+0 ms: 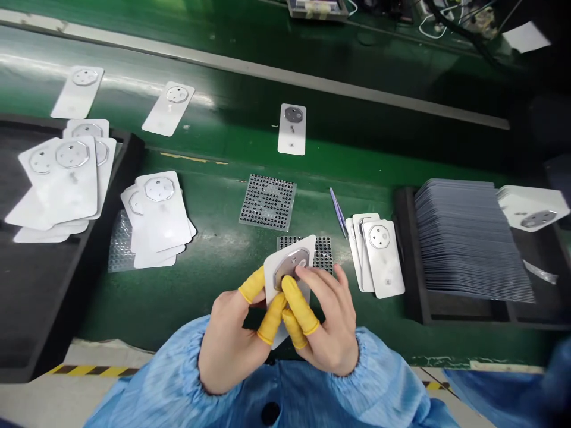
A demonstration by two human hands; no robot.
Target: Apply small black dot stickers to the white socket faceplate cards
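A white plate (272, 278) with a grey octagonal recess is held up, tilted, near the front edge of the bench. My left hand (236, 333) grips its left side, with yellow finger cots on thumb and finger. My right hand (325, 315) pinches the plate from the right, its yellow-covered thumb and finger at the recess and the bare fingers by the upper right edge. Behind the plate lies a sheet of black dots (323, 252), partly hidden. Another dotted sheet (267, 202) rests farther back.
White plates are stacked at left (163, 220) and right (383, 261), beside purple tweezers (338, 211). Single plates (292, 137) lie farther back. A black tray (31, 285) stands left; another (413, 279) at right holds grey sheets (464, 238).
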